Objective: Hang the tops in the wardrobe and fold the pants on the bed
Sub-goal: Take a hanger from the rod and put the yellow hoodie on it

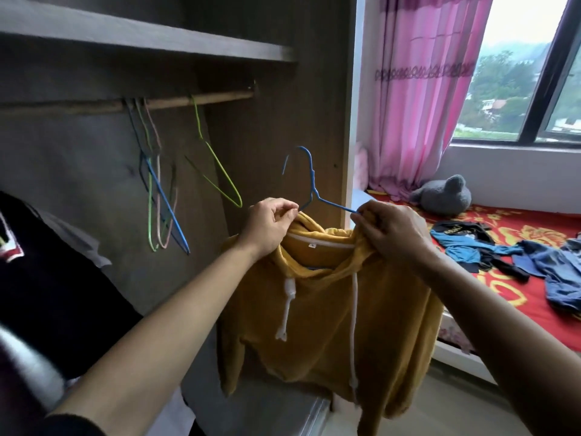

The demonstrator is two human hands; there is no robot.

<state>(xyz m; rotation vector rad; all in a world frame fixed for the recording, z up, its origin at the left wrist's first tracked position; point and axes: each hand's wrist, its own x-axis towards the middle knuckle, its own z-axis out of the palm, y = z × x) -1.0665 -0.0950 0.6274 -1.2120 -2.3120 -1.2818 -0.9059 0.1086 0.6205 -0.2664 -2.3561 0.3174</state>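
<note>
Pinched at its neck by left hand (270,225) and right hand (394,232), the yellow hoodie (330,316) is not yet hung; garments (556,269) at three o'clock lie unsorted.

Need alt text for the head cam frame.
A person fits a mustard-yellow hoodie onto a blue wire hanger before an open wardrobe: the left hand pinches the neckline, the right hand grips the fabric at the hanger's arm. Empty hangers hang on the wooden rail; more clothes lie on the red bed.

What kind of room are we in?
Most likely a bedroom: an open wooden wardrobe with a hanging rail, a bed under a red patterned sheet, and a pink curtain by the window.
</note>
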